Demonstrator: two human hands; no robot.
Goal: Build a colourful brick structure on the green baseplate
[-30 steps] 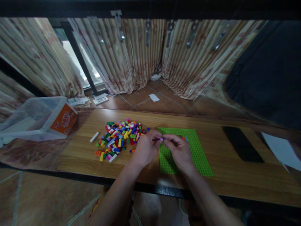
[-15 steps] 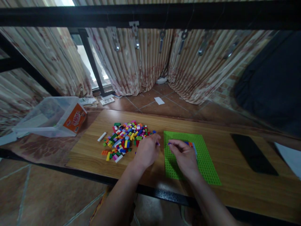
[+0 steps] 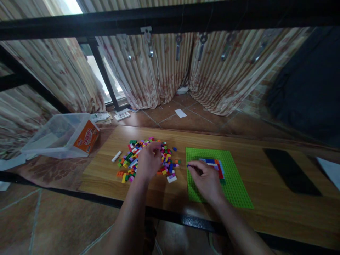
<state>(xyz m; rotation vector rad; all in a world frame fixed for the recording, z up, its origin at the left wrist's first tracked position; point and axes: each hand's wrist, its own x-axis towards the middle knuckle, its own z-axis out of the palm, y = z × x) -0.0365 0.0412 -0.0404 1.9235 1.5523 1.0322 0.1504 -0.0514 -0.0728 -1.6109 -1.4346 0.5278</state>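
My left hand [image 3: 149,160] is over the pile of loose toy bricks [image 3: 130,156], its fingers curled together; whatever they may hold is too small to make out. Between the thumb and forefinger of my right hand [image 3: 206,179] is a small dark blue brick [image 3: 188,165], near the left edge of the green studded baseplate [image 3: 235,177]. Beyond that hand, a low build of red, blue, orange and light blue bricks [image 3: 220,170] sits on the baseplate, partly hidden by the fingers.
A clear plastic bin [image 3: 60,141] with an orange label stands left of the wooden board [image 3: 103,180]. A white stick-like brick [image 3: 116,156] lies left of the pile. To the right are a black flat slab [image 3: 290,170] and white paper [image 3: 329,173]. Curtains [image 3: 170,74] hang behind.
My left hand has moved left, from the pile's right edge to over its middle. My right hand has shifted slightly left and down, uncovering more of the build, and still pinches the small brick.
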